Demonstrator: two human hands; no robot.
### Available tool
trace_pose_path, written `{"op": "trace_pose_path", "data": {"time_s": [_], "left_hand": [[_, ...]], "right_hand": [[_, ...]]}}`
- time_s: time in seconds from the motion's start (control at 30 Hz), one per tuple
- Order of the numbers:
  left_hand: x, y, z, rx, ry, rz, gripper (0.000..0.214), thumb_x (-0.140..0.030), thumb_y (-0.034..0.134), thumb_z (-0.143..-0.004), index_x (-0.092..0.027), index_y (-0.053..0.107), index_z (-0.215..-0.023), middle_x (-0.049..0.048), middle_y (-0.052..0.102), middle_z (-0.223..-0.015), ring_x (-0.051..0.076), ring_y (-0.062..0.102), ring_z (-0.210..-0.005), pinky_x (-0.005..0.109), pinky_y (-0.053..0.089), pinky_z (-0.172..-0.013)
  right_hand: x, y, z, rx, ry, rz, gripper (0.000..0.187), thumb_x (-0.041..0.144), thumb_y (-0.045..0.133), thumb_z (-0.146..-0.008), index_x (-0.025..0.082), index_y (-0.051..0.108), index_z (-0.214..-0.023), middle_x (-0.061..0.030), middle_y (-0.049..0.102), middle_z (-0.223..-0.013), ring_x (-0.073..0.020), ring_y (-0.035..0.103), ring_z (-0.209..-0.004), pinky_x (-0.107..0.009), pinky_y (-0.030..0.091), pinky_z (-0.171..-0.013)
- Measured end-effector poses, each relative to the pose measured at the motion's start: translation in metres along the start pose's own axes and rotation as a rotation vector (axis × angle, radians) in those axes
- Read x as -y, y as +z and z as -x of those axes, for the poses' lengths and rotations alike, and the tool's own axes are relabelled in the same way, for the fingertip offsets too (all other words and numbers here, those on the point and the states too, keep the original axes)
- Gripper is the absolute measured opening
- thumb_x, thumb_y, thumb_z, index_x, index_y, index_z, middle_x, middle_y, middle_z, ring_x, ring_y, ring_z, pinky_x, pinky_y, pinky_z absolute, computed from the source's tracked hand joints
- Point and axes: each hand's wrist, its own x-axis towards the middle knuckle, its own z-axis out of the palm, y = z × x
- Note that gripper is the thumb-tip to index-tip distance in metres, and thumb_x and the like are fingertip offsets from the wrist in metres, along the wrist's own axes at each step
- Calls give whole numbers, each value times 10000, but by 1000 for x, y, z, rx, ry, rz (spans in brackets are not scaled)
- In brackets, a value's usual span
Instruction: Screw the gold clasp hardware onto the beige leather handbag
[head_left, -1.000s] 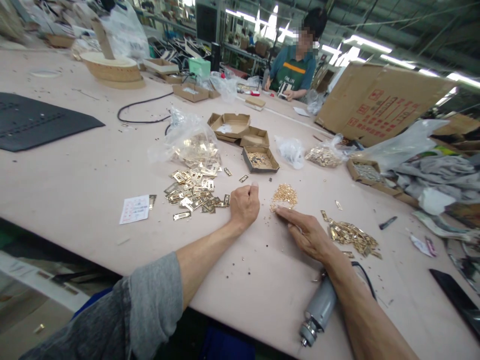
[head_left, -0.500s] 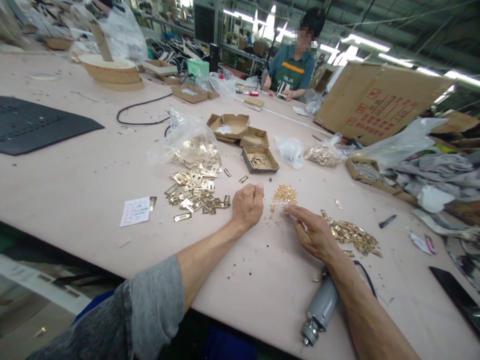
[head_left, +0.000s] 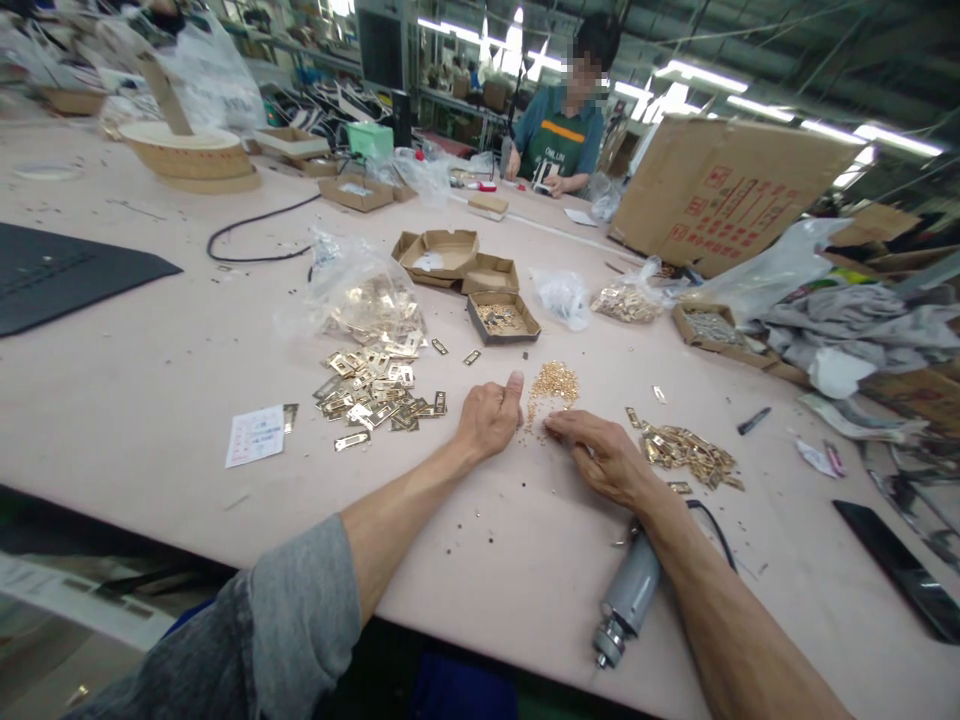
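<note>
Tiny, shiny gold-coloured metal pieces [head_left: 556, 382] lie in a loose pile on the pale pinkish desk [head_left: 420, 545], just beyond the two bare hands. The right hand [head_left: 606, 455] has its fingers close together near the pile's front edge (whether that grip pinches a piece, I cannot tell). The left hand [head_left: 486, 420] is curled, thumb up, its grip's inside hidden. Leftward are heaped flat rectangular gold-coloured metal plates [head_left: 367, 385]; rightward lies a grey cylindrical tool [head_left: 631, 590].

passable: tabletop [head_left: 609, 378] between gold-bit heap [head_left: 556, 382] and strip pile [head_left: 691, 455] | obstacles: plastic bags [head_left: 564, 300] beyond, grey tool [head_left: 632, 585] nearer
</note>
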Motion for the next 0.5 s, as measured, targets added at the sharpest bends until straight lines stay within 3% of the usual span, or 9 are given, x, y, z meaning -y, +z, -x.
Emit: {"op": "trace_pose_path", "data": {"time_s": [0.1,0.33,0.4,0.5], "left_hand": [[1,-1,-1,-64,-13,18,798,-604,270,-1079,-223,708,-531,85,709,-578,253,719,-690,357,526,-832],[4,-6,-3,-318,-41,-19,774,-599,257,-1073,-199,768,-651,100,760,-717,262,722,-782,365,501,-826],[4,-7,-4,-347,-69,-29,777,-596,248,-1075,-195,773,-666,104,763,-723,262,723,-789,363,500,-822],[5,-8,-5,-346,-93,-41,763,-585,254,-1076,-191,780,-688,108,770,-748,267,727,-806,366,501,-814]], "right_hand": [[0,-1,1,-20,0,-52,567,-19,460,-804,231,681,-1262,-66,731,-1080,-219,690,-985,-438,604,-889],[1,-1,1,-58,12,-61,459,53,497,-889,250,680,-1261,-64,732,-1037,-222,693,-951,-436,610,-861],[0,1,1,-71,43,-4,449,120,516,-950,253,636,-1362,-92,719,-1184,-251,685,-1094,-491,596,-966],[-3,5,4,-2,102,121,533,220,521,-1008,238,493,-1540,-132,567,-1494,-308,533,-1393,-589,480,-1156]]}}
